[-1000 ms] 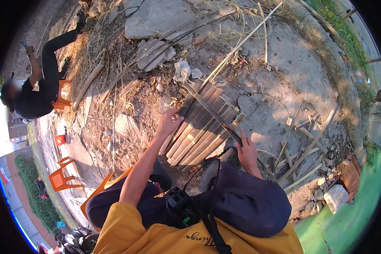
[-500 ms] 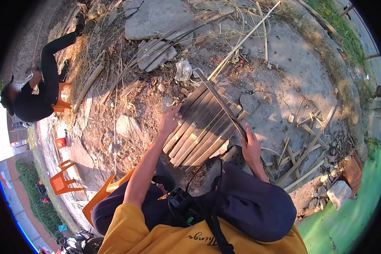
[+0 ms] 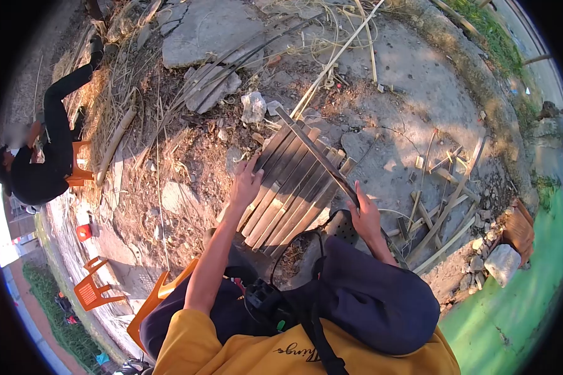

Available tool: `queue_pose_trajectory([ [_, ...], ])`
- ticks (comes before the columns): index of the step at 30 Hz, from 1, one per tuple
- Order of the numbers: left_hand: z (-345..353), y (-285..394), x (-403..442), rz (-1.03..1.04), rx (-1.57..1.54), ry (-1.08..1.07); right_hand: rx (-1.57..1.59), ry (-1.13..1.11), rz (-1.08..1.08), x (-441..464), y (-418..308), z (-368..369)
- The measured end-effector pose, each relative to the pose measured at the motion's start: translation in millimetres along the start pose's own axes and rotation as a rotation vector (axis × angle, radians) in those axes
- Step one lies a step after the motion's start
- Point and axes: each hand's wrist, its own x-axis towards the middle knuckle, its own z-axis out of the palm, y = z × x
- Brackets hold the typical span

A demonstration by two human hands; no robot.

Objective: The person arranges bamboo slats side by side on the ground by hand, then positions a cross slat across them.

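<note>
Several brown wooden slats (image 3: pixel 289 187) lie side by side on the ground before my knees. Across them runs a long dark strip (image 3: pixel 319 155) at a slant. My right hand (image 3: pixel 365 215) is at the strip's near right end, thumb and fingers around it. At the left edge of the slats, my left hand (image 3: pixel 246 182) rests with its fingers apart, touching the outermost slat. The underside of each hand is hidden.
A person (image 3: pixel 40 159) in dark clothes sits at the left. Orange chairs (image 3: pixel 92 292) stand at the lower left. Pale stones (image 3: pixel 254 107) and long thin strips (image 3: pixel 338 59) lie beyond the slats. Scrap wood (image 3: pixel 447 206) and a white block (image 3: pixel 502 265) are at the right.
The view has shifted slightly, moving the surroundings leftward. The dark strip's far end now lies farther over the slats' far edge than at first. The seated person's arm has moved toward the head.
</note>
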Motion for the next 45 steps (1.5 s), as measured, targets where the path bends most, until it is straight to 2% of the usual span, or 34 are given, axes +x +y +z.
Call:
queue_pose_trajectory([
  [1,-1.2,8.0,0.0,-0.113,-0.085,-0.068,-0.014,-0.036,0.028,-0.3,-4.1,-2.1],
  [2,2.1,17.5,-3.8,-0.113,-0.091,-0.072,-0.031,-0.072,0.058,-0.5,-8.1,-4.1],
  [4,13.0,42.8,-16.0,0.096,0.436,0.179,-0.065,-0.085,0.073,1.5,-12.2,-5.7],
  [6,21.7,65.8,-25.7,0.088,0.421,0.105,-0.103,-0.102,0.090,4.0,-13.3,-8.3],
  [8,32.6,94.3,-40.6,0.254,0.393,0.025,-0.032,-0.044,0.097,8.7,-15.6,-8.4],
  [9,41.8,99.9,-47.6,0.251,0.392,0.028,-0.034,-0.047,0.094,13.7,-21.4,-10.4],
  [11,61.9,108.8,-60.1,0.302,0.361,-0.126,0.062,0.000,0.192,25.2,-33.9,-18.5],
  [14,85.3,102.6,-69.9,0.331,0.354,-0.175,-0.089,0.031,0.166,44.6,-35.6,-18.6],
  [25,78.9,96.3,-72.1,0.307,0.298,-0.129,-0.092,0.002,0.143,57.5,-36.3,-8.8],
  [27,78.7,95.3,-72.7,0.359,0.332,-0.134,-0.124,0.121,0.008,54.2,-37.4,-5.2],
  [31,80.1,92.4,-79.3,0.411,0.289,-0.143,0.072,0.009,0.110,48.9,-44.0,-14.7],
  [35,86.2,84.6,-88.1,0.364,0.308,-0.153,0.048,-0.024,-0.008,42.3,-39.2,-13.2],
  [37,85.8,84.1,-89.7,0.363,0.321,-0.142,0.007,0.038,-0.163,38.3,-39.9,-7.8],
  [45,84.1,85.5,-85.8,0.355,0.286,-0.112,-0.150,-0.061,-0.147,24.2,-30.8,11.7],
])
